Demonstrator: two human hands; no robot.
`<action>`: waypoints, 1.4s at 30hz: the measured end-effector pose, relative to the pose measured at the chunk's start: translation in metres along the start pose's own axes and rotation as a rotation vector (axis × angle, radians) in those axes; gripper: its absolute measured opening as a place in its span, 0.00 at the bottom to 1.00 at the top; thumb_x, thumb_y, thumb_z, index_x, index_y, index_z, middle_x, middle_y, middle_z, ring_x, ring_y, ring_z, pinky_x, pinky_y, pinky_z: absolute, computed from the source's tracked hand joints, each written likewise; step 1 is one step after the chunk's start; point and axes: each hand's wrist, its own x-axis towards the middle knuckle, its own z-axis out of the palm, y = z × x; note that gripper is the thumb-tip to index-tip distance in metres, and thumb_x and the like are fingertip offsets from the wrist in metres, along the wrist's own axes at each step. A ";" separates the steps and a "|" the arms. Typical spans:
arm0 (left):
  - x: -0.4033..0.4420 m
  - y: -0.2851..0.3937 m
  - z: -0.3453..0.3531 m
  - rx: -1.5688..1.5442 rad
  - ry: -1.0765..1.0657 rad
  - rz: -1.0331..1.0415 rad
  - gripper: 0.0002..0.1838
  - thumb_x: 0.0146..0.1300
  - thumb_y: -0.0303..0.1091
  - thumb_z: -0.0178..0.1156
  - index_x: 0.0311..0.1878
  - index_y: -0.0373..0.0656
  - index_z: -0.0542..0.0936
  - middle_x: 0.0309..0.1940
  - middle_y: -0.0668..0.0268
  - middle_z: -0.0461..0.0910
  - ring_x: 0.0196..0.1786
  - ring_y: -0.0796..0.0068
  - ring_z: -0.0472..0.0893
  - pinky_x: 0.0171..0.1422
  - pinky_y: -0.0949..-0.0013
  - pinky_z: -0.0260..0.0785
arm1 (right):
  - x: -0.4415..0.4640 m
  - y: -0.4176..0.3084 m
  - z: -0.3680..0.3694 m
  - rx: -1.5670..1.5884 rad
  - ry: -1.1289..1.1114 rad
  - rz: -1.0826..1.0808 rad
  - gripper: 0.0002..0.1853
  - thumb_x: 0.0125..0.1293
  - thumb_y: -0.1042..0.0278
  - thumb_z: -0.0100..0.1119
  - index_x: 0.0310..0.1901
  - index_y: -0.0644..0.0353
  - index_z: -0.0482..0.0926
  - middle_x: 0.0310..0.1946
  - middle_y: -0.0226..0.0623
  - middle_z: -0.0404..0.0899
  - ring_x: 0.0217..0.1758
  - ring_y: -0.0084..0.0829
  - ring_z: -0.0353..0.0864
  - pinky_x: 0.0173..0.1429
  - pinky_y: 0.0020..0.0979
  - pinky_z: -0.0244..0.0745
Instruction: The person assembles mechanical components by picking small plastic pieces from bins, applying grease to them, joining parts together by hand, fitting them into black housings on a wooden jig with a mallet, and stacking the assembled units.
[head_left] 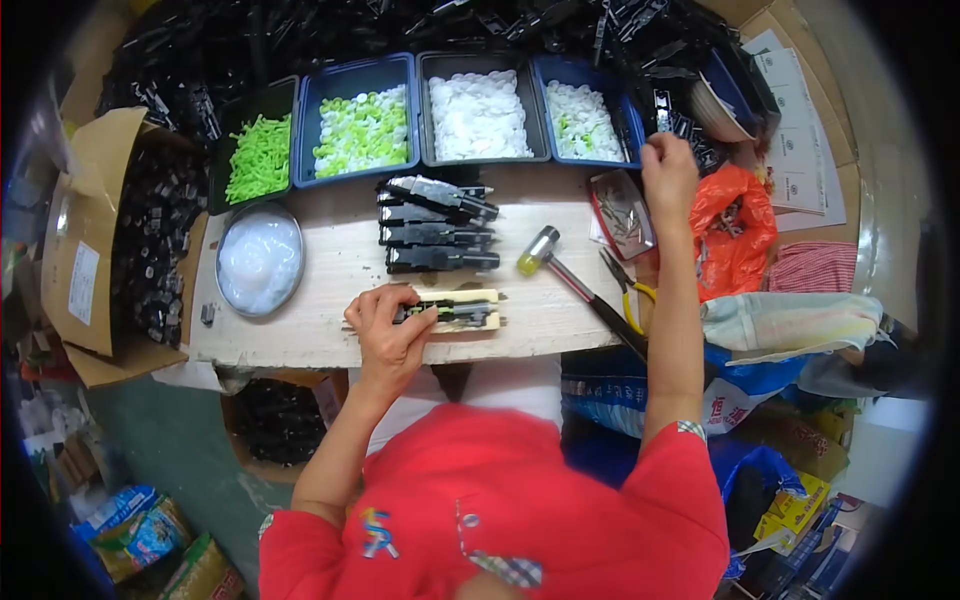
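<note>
Head view: the left hand [385, 325] is curled, thumb and fingers closed over a black assembly [462, 308] that lies in a pale yellow block [491, 323] near the front edge of the bench [315, 335]. The right hand [670, 180] reaches to the far side, fingers bent in beside loose black parts [705, 150]; whether they pinch anything, I cannot tell.

Just beyond the block, several black assemblies [440, 235] lie one behind another, the farther ones overlapping; they look put together, at least from outside. The one under the left hand seems partly built, with green showing on it. Much appears left: green pieces [258, 160] and white caps [478, 115] fill their bins, and black parts heap behind them. The mallet [568, 277] lies on the bench, unheld.
</note>
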 end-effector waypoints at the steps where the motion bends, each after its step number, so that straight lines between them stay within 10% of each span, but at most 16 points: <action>1: 0.000 0.000 0.001 -0.002 0.007 0.002 0.10 0.43 0.26 0.65 0.32 0.48 0.81 0.38 0.67 0.75 0.46 0.67 0.70 0.50 0.64 0.52 | 0.014 0.015 0.001 -0.233 0.074 -0.064 0.11 0.55 0.65 0.59 0.36 0.64 0.77 0.34 0.48 0.76 0.38 0.48 0.76 0.44 0.43 0.71; 7: 0.000 0.001 0.002 -0.017 0.009 -0.023 0.07 0.45 0.29 0.64 0.31 0.48 0.81 0.38 0.69 0.73 0.46 0.67 0.70 0.53 0.61 0.51 | 0.058 0.037 0.008 -0.535 -0.305 0.201 0.21 0.55 0.56 0.60 0.46 0.62 0.76 0.42 0.52 0.78 0.47 0.51 0.77 0.51 0.44 0.71; 14: -0.002 -0.004 0.004 -0.046 0.039 -0.035 0.08 0.46 0.29 0.64 0.32 0.47 0.80 0.37 0.70 0.74 0.46 0.68 0.70 0.50 0.63 0.51 | 0.039 0.072 -0.005 0.197 -0.126 0.085 0.20 0.61 0.58 0.54 0.51 0.62 0.73 0.31 0.39 0.79 0.32 0.30 0.79 0.38 0.30 0.72; 17: -0.003 -0.003 0.001 -0.066 0.042 -0.068 0.12 0.45 0.28 0.65 0.36 0.47 0.80 0.38 0.69 0.75 0.47 0.68 0.69 0.50 0.64 0.52 | -0.009 -0.031 -0.036 0.517 -0.381 0.464 0.20 0.66 0.53 0.48 0.53 0.57 0.70 0.22 0.23 0.65 0.21 0.15 0.60 0.25 0.18 0.56; 20: -0.003 -0.004 -0.006 -0.126 0.068 -0.112 0.14 0.45 0.28 0.64 0.38 0.47 0.80 0.38 0.70 0.75 0.47 0.69 0.69 0.51 0.65 0.52 | -0.055 -0.054 -0.033 0.653 -0.713 0.211 0.20 0.70 0.48 0.43 0.47 0.54 0.75 0.21 0.17 0.60 0.21 0.11 0.55 0.23 0.17 0.48; 25: -0.008 -0.008 -0.026 -0.149 0.090 -0.147 0.16 0.45 0.27 0.65 0.41 0.45 0.80 0.40 0.68 0.75 0.47 0.69 0.69 0.51 0.68 0.53 | -0.102 -0.103 -0.027 0.757 -0.952 0.136 0.18 0.71 0.54 0.44 0.42 0.61 0.76 0.20 0.22 0.64 0.24 0.15 0.63 0.27 0.19 0.59; 27: -0.010 -0.008 -0.030 -0.144 0.084 -0.159 0.14 0.46 0.26 0.65 0.40 0.44 0.80 0.40 0.68 0.75 0.47 0.69 0.69 0.51 0.68 0.54 | -0.108 -0.117 -0.024 0.765 -0.847 -0.224 0.16 0.70 0.59 0.46 0.45 0.63 0.76 0.21 0.23 0.67 0.26 0.15 0.66 0.29 0.19 0.63; 31: -0.012 -0.009 -0.031 -0.180 0.097 -0.197 0.13 0.48 0.25 0.65 0.40 0.43 0.81 0.39 0.67 0.75 0.46 0.70 0.69 0.48 0.70 0.62 | -0.112 -0.141 -0.038 0.875 -1.010 0.236 0.13 0.67 0.66 0.51 0.51 0.60 0.75 0.30 0.27 0.73 0.29 0.14 0.68 0.29 0.16 0.64; 33: -0.014 -0.013 -0.029 -0.268 0.104 -0.268 0.12 0.50 0.23 0.64 0.40 0.42 0.81 0.39 0.66 0.74 0.45 0.72 0.70 0.41 0.74 0.70 | -0.116 -0.146 -0.037 0.761 -1.036 0.172 0.15 0.64 0.67 0.55 0.51 0.59 0.75 0.34 0.31 0.76 0.31 0.19 0.73 0.32 0.20 0.68; 35: -0.016 -0.018 -0.030 -0.268 0.107 -0.256 0.13 0.50 0.22 0.64 0.41 0.41 0.81 0.39 0.66 0.73 0.45 0.73 0.70 0.39 0.75 0.73 | -0.124 -0.150 -0.030 0.755 -0.754 -0.394 0.17 0.61 0.67 0.58 0.52 0.60 0.74 0.35 0.35 0.78 0.35 0.26 0.77 0.37 0.26 0.72; 42: -0.025 -0.027 -0.035 -0.302 0.072 -0.285 0.15 0.50 0.20 0.63 0.44 0.39 0.80 0.43 0.63 0.71 0.46 0.74 0.72 0.40 0.76 0.77 | -0.139 -0.176 -0.027 0.489 -0.792 -0.431 0.19 0.57 0.65 0.61 0.50 0.57 0.74 0.33 0.42 0.72 0.31 0.42 0.76 0.35 0.35 0.71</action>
